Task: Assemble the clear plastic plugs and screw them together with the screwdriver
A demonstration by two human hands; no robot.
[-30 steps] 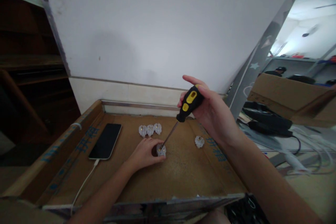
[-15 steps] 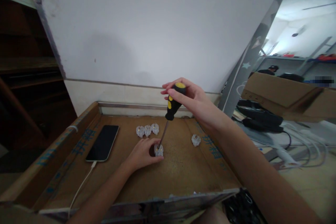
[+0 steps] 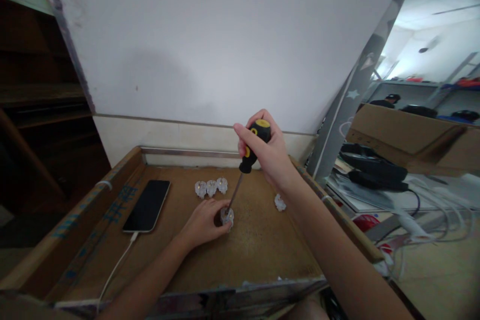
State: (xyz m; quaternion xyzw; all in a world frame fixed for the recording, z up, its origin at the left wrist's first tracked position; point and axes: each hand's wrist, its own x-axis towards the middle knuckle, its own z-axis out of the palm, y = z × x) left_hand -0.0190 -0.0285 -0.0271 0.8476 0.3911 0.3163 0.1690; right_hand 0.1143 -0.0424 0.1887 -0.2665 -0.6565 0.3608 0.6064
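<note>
My left hand (image 3: 202, 222) rests on the cardboard-covered table (image 3: 240, 250) and pinches a small clear plastic part (image 3: 227, 216) against it. My right hand (image 3: 268, 152) is wrapped round the black and yellow handle of a screwdriver (image 3: 252, 147). The screwdriver stands nearly upright, leaning right, and its metal tip meets the top of the held part. Three more clear parts (image 3: 211, 187) sit in a row just behind my left hand. Another single clear part (image 3: 279, 202) lies to the right, partly behind my right forearm.
A black phone (image 3: 147, 205) lies face up at the left with a white cable (image 3: 116, 267) running to the near edge. A white wall stands behind the table. At the right are a cardboard box (image 3: 408, 140), black items and white cables. A person's dark cap (image 3: 393, 97) shows far back.
My right hand has swung the screwdriver from a leaning pose to nearly upright and closed fully round the handle. My left hand keeps the clear part in place.
</note>
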